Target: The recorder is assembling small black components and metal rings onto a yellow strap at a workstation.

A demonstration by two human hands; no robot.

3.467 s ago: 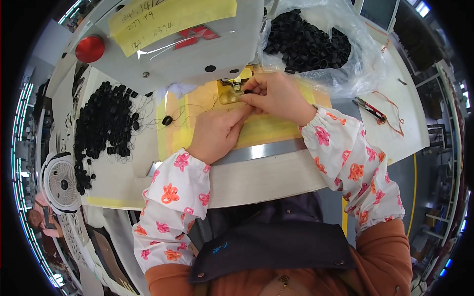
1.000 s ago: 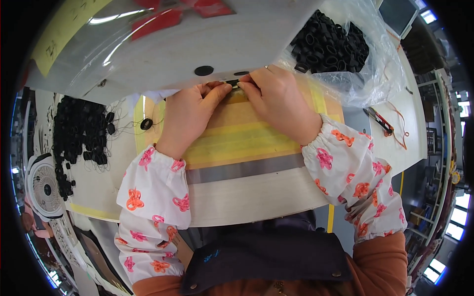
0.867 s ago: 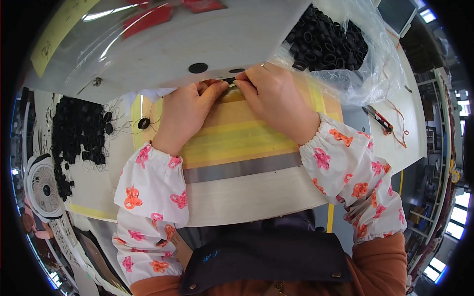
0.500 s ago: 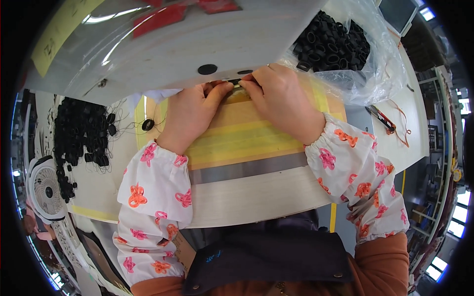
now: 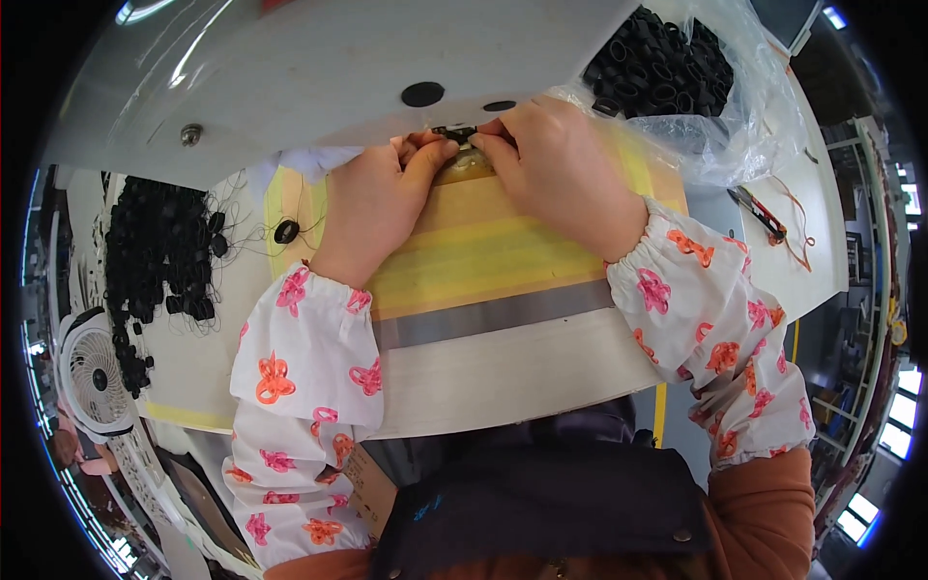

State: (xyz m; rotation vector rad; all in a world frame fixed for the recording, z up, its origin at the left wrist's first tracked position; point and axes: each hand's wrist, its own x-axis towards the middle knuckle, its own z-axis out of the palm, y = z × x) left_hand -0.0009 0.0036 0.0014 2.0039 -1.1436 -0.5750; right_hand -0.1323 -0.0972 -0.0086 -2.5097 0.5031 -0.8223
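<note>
My left hand (image 5: 379, 198) and my right hand (image 5: 565, 174) meet under the lower edge of a large glossy grey machine head (image 5: 319, 72). A small black piece (image 5: 454, 134) lies between them, pinched at its left end by my left thumb and fingers and at its right end by my right. Fingertips cover much of it, so its full shape cannot be made out. Just below it is a shiny metal part (image 5: 467, 164) in the work surface, which is covered with yellow tape (image 5: 493, 237). White flowered sleeve covers reach both wrists.
A heap of black pieces (image 5: 159, 246) joined by thin threads lies left, with one black ring (image 5: 286, 232) nearer my left wrist. At back right, a clear plastic bag (image 5: 749, 126) holds many black loops (image 5: 662, 72). A red-black cutter (image 5: 759, 215) lies right; a white fan (image 5: 97, 375) stands left.
The whole view has shifted a little, so the machine's edge sits higher. Both hands stay together at the same spot, and more of the black piece shows between the fingertips.
</note>
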